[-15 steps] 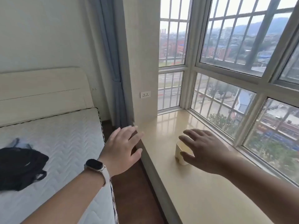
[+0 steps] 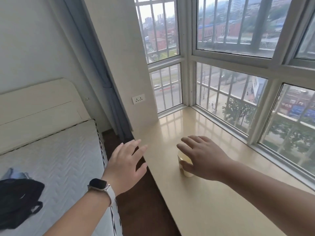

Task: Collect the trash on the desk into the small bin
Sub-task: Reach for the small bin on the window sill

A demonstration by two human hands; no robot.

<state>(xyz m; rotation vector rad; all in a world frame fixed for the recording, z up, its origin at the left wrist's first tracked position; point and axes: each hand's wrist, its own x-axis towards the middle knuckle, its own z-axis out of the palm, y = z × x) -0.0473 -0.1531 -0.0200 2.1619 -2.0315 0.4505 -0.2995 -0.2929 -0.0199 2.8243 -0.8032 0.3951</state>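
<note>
A small cream cup (image 2: 187, 174) stands upright on the window ledge (image 2: 213, 210), nearer the ledge's front edge than the glass. Its mouth is mostly hidden, so I cannot tell what it contains. The right hand (image 2: 202, 157) hovers over the cup, fingers spread wide, thumb beside its wall. The left hand (image 2: 125, 166) is spread flat past the ledge's front edge.

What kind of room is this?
Most likely a bedroom, high up in a building. There is a bare mattress with a headboard, a grey-blue curtain, and a wide window ledge under barred windows that look down on streets and rooftops.
</note>
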